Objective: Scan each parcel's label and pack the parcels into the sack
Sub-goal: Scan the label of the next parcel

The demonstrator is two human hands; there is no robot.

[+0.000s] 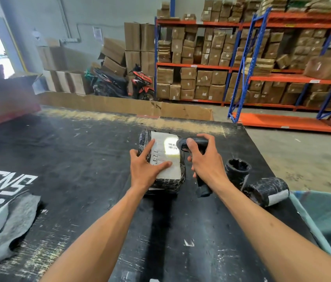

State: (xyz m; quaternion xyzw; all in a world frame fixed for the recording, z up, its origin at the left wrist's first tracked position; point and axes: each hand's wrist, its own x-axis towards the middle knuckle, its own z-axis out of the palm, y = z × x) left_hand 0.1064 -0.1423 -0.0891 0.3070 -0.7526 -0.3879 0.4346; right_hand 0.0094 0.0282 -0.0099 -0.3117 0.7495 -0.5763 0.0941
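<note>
Head view. The step in hand is judged to be the scan of the parcel (pixel 161 159), which lies on the counter (pixel 79 159) just ahead of both hands. The label (pixel 165 157) is to be kept flat and its barcode left uncovered; glare is seen across the label, so a slight tilt of the scanner (pixel 193 145) is advised if no read is obtained. The scanner head is held close over the barcode end of the label.

The left hand (pixel 146 166) is laid on the parcel with fingers spread and straight, pressing the label down. The right hand (pixel 206 159) is wrapped round the scanner grip, thumb on top, wrist bent down. Both forearms are extended forward. Two rolled parcels (pixel 262 188) lie at the right, near the sack (pixel 327 220) at the counter edge.
</note>
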